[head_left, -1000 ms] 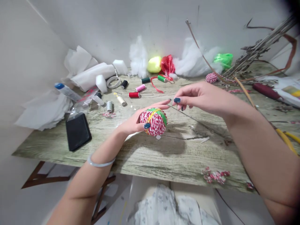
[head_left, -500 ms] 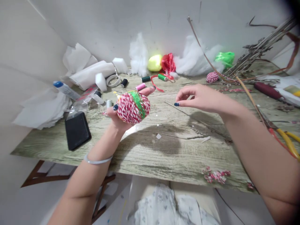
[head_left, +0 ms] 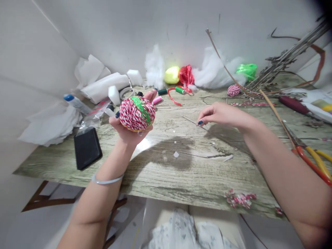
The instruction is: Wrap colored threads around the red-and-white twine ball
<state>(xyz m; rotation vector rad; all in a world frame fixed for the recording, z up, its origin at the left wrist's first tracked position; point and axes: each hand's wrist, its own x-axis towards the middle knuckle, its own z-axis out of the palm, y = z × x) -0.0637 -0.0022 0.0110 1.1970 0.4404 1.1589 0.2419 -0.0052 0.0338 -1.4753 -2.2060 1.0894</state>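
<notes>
My left hand (head_left: 129, 133) is raised over the table's left half, its fingers wrapped round a ball of red-and-white twine (head_left: 129, 114). A green band of string crosses the ball. Lower and to the right, my right hand (head_left: 214, 114) has thumb and fingertips pinched together on a thin twig (head_left: 188, 119). The twig's tip points left, and its far part runs under the hand's shadow. Whether the twig is lifted off the wood I cannot tell.
Along the wall stand white stuffing (head_left: 155, 65), yellow (head_left: 172, 75) and red (head_left: 186, 75) bundles and a green bundle (head_left: 247, 71). A black phone (head_left: 88, 148) lies left. Scissors (head_left: 307, 150) and dry branches (head_left: 285, 57) are at right; thread spools (head_left: 180, 90) lie behind my hands.
My left hand has shifted left and turned slightly with the twine ball. My right hand has come down a little, and its fingertips have closed on the twig.
</notes>
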